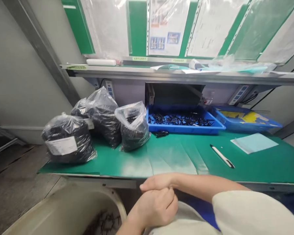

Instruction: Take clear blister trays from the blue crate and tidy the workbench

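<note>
Just in front of the table's near edge, my left hand [157, 206] is closed, its fingers curled in. My right hand [159, 182] reaches in from the right and is closed too, its wrist and lower side touching the left hand. Whatever is between the fingers, if anything, is hidden. Beyond the hands lies the green tabletop [166, 155]. Nearest on it are an open clear bag [134, 130] of small black parts and a white pen [221, 156]. A blue tray [186, 129] behind them holds many loose black parts.
Filled plastic bags [66, 140] stand at the table's left end, one labelled. A small black clump [161, 133] lies before the tray. At right are a blue bin [250, 124] and light-blue paper [254, 143]. A shelf [137, 73] crosses above; a cream tub [71, 209] stands below left.
</note>
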### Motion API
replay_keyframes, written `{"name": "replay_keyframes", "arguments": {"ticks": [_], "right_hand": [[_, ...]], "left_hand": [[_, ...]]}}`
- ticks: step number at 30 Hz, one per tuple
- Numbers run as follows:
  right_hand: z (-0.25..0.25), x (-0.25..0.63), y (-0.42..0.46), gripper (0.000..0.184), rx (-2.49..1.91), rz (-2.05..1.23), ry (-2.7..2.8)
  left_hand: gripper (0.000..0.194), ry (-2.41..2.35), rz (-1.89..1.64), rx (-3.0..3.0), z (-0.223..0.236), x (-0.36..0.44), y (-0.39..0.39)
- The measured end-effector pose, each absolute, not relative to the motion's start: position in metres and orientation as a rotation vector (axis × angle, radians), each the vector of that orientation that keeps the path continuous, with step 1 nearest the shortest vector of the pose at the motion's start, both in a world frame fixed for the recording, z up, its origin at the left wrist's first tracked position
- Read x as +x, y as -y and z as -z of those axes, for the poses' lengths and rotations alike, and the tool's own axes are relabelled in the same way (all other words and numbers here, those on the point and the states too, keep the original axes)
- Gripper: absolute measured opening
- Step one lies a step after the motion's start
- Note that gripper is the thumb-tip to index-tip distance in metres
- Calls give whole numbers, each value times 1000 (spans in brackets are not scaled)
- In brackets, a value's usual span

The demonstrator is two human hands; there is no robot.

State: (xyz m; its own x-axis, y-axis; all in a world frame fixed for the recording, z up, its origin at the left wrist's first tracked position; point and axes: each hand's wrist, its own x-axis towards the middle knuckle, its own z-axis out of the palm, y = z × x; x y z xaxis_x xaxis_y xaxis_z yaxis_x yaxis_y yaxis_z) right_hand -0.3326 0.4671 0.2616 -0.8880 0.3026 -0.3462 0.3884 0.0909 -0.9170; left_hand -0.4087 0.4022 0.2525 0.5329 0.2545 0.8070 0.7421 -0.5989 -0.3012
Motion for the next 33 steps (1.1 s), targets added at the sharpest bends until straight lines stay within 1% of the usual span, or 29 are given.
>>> {"name": "replay_keyframes", "arguments": {"ticks": [3,6,8,11,13,17,21,26,33], "right_hand": [[-274,-306,-462,42,731,2022,-2159],[-294,-278,-459,46,838,2003,-2257],[-305,-259,-454,44,932,1912,-2371],[-313,-239,-442,32,1077,1722,-2514],[-311,-232,-434,31,1158,1641,-2567],[-303,-223,-426,34,1262,1684,-2609],[-302,-214,-430,34,1345,1792,-2625],[-309,-190,-452,34,1402,1858,-2631],[-302,-122,-493,34,1338,1799,-2667]], "left_hand": [[17,626,703,-2451,-261,-405,-379],[16,606,661,-2508,-267,-396,-384],[15,557,651,-2532,-266,-388,-390],[16,476,638,-2554,-259,-376,-396],[17,419,621,-2591,-255,-368,-397],[15,369,573,-2677,-255,-357,-399],[15,283,619,-2634,-266,-345,-410],[17,240,824,-2540,-275,-318,-439],[21,174,826,-2610,-261,-254,-483]]}}
